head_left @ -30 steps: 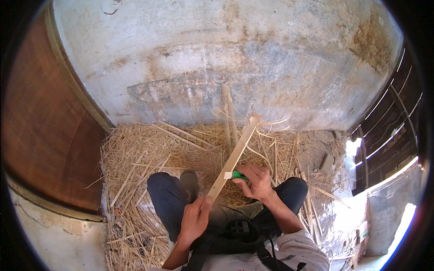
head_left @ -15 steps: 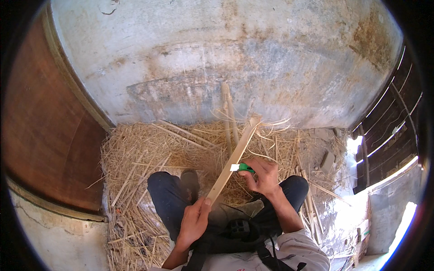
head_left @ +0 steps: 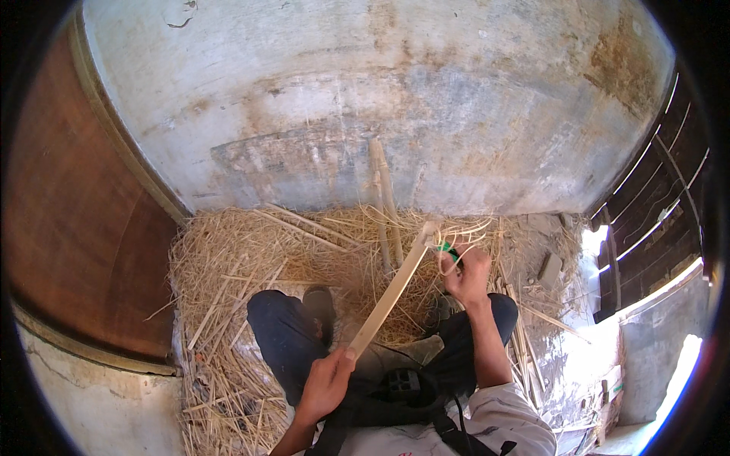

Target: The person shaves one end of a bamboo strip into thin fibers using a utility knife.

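My left hand point(head_left: 328, 380) grips the near end of a long, flat, pale strip of wood or bamboo point(head_left: 395, 289), which slants up and away to the right. Thin curled shavings point(head_left: 465, 226) hang about its far end. Beside that far end, my right hand point(head_left: 466, 273) is closed round the green handle of a knife point(head_left: 449, 250). The knife's blade can hardly be made out against the strip and shavings.
Pale shavings point(head_left: 228, 251) cover much of the floor. Two poles point(head_left: 386, 205) lean on the stained wall point(head_left: 456, 114) ahead. Loose sticks point(head_left: 525, 357) lie right of my knee, and a grey block point(head_left: 550, 270) sits farther right. A brown panel point(head_left: 84, 205) stands at left.
My right hand has moved the knife away from me along the strip, from its middle to its far end. The strip's far end has dipped slightly nearer; my left hand keeps its grip.
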